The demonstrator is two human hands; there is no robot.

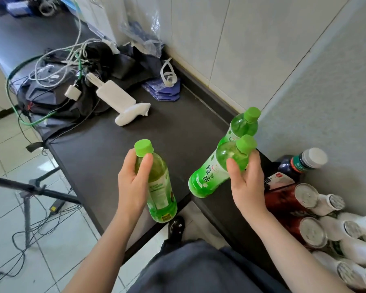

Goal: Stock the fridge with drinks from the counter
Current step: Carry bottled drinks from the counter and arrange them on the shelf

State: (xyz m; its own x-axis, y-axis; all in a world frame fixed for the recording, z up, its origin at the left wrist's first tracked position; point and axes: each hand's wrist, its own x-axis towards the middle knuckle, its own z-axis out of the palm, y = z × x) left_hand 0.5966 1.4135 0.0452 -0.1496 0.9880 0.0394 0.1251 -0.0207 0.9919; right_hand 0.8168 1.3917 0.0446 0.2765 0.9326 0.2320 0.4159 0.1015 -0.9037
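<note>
We grip the left bottle (159, 188) in our left hand (132, 182), the right bottle (207, 176) in our right hand (248, 187), centre frame. Lifting may topple the rear bottle (242, 126) just behind.

**Green tea bottles** (209, 176): translucent bright green, with opaque lime-green caps (143, 147) and white-and-green labels bearing dark green characters, on a matte charcoal counter (178, 127). **At right:** white cans (354, 249) with silver tops, red cans (281, 199), and a dark navy bottle (290, 169) with a teal neck label and white cap (315, 158). **Behind:** a green cable (36, 122).
</note>
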